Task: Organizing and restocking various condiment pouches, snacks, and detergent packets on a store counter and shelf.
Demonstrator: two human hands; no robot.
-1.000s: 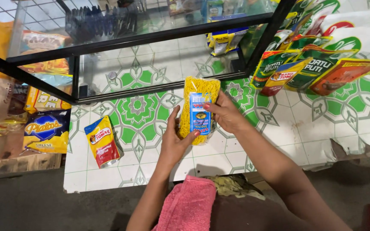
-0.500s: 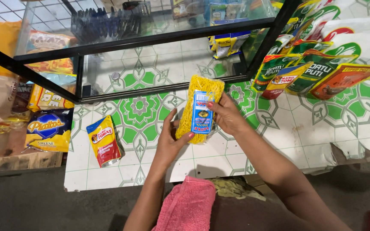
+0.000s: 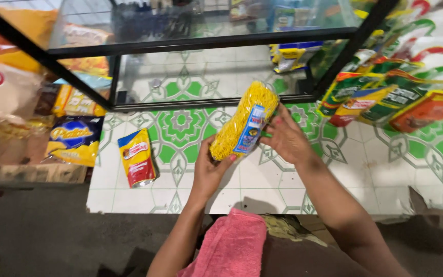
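Both hands hold a clear packet of thin yellow noodles [image 3: 244,125] with a blue label, tilted up and to the right above the green-patterned tiled floor [image 3: 180,128]. My left hand [image 3: 212,169] grips its lower end from below. My right hand [image 3: 285,137] holds its right side near the upper end. A pink cloth [image 3: 232,246] lies on my lap just under my left forearm.
A black-framed glass case [image 3: 206,41] stands ahead with packets inside. A yellow-and-red pouch [image 3: 137,158] lies on the tiles to the left, beside a dark blue snack bag [image 3: 75,138]. Green, yellow and orange sachets [image 3: 385,97] are stacked at the right.
The noodle packet has been lifted and tilted so its top leans right toward the case. Both hands shifted with it, still gripping.
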